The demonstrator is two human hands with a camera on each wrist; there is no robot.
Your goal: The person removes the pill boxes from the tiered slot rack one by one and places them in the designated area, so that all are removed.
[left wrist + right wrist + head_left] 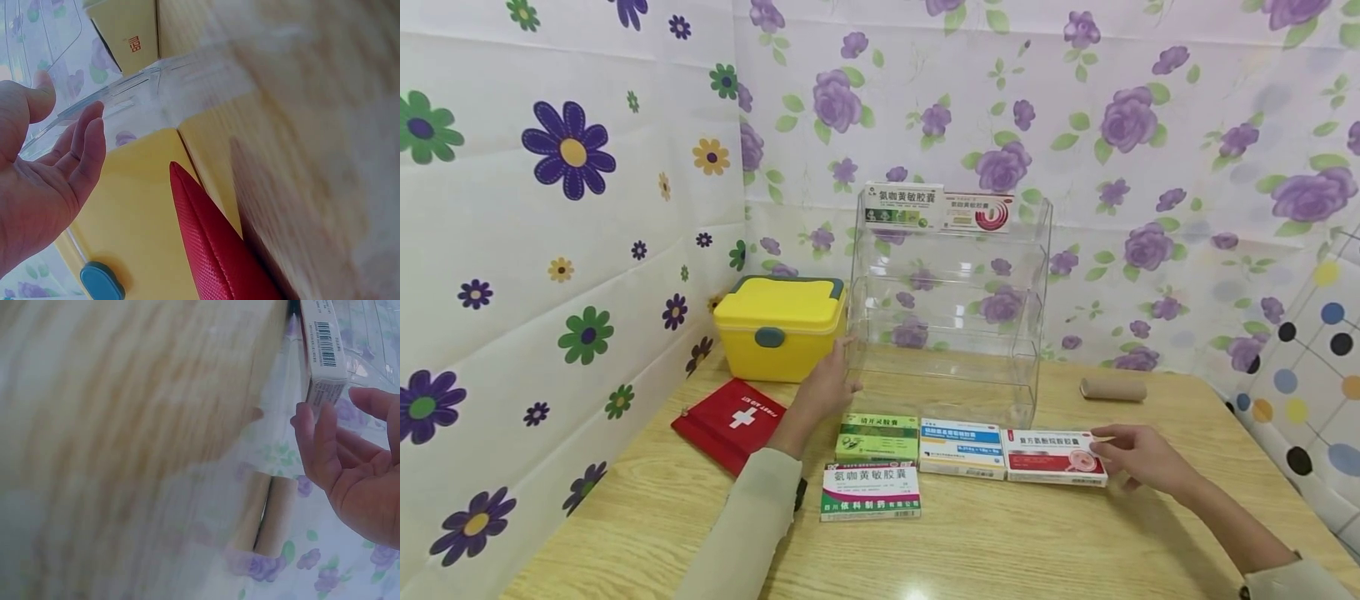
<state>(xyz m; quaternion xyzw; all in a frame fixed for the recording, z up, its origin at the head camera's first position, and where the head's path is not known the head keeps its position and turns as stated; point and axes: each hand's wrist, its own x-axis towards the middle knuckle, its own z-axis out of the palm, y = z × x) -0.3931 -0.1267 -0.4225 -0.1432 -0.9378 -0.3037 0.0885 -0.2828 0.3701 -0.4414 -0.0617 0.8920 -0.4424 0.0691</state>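
My left hand [829,382] is at the left side of a clear tiered rack [943,392], thumb and fingers apart beside its edge; contact is unclear. Fingers loosely bent, my right hand [1142,458] is at the right end of a red-and-white medicine box [1052,458]. The right wrist view shows the thumb and fingertips spread around the end of that box [326,390]. Left of it lie a blue-and-white medicine box [962,446] and a green one [877,437]. In front lies a white, green and magenta medicine box [870,492].
Two medicine boxes [904,207] stand on the rack's top tier. A yellow lidded case [781,329] and a red first aid pouch [730,423] are at the left. A brown cardboard tube [1112,389] lies at the back right of the wooden table [1000,550].
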